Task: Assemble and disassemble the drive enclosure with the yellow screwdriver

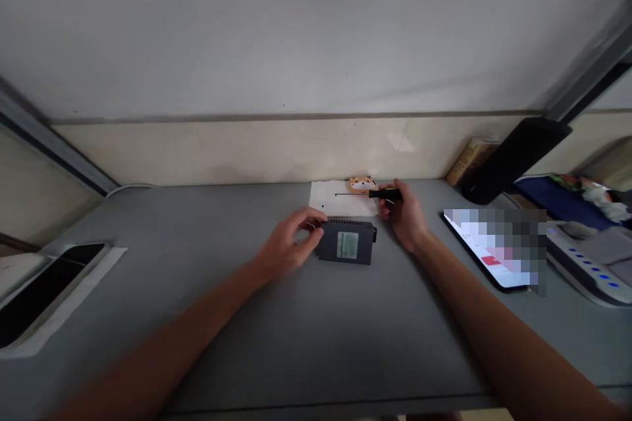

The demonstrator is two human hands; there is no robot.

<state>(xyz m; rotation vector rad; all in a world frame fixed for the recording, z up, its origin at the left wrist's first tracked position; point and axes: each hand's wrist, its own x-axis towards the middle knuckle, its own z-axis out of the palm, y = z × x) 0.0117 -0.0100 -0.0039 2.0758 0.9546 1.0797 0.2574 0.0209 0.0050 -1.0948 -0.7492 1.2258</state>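
My left hand (291, 243) is at the left end of a dark grey box (328, 250), its thumb and fingers closed on that edge. The box has a row of vent slots along its top and a pale label (347, 245) on the side facing me. In my right hand (405, 217) is a screwdriver (386, 194) with a black handle, held level with its thin shaft pointing left. A tiny dark bit, perhaps a screw, shows at its tip. Behind the box lies a white paper (326, 194), with a small dark speck on it.
An orange and white animal-face item (362, 184) sits at the paper's back edge. To the right are a lit phone (486, 253), a tall black object (516, 161) leaning by a small box (471, 161), and a power strip (592, 270). A dark-screened device (49, 286) lies left.
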